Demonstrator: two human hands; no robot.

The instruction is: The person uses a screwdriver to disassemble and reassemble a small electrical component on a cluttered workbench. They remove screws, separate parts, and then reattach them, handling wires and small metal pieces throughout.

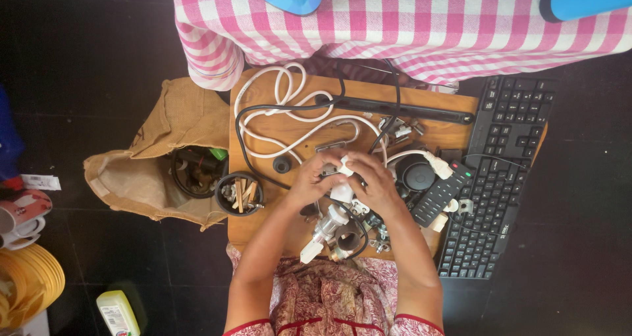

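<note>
Small wooden board table [263, 227], seen from above, crowded — little bare wood remains except a strip along its left edge and near corner.

Left hand [309, 181] and right hand [376, 184]: fingers curled and drawn together at the table's centre, both pinching one small white plastic plug-like part [343, 191] between fingertips. The part is held just above the clutter, not resting on the wood.

Directly below the hands: a metal-and-white fitting [324, 232] with a round opening beside it, at the near edge of the table (partly overhanging the lap).

Left of the hands: a round black cup of small sticks and hardware [239, 194], sitting at the table's left edge; a black rubber disc [282, 165] near it.

Beyond the hands: a coiled white cable [289, 105] and a black cable [263, 109], looping to the far edge; a long black strip [401, 110] along that edge.

Right of the hands: a round black puck [416, 175], a black remote control [443, 192], then a black computer keyboard [500, 178] overhanging the right edge.

Off the table, left: an open brown burlap sack [158, 158] on the dark floor [79, 79] — the open room lies there.

Far side: a pink-and-white checked cloth [395, 26].
</note>
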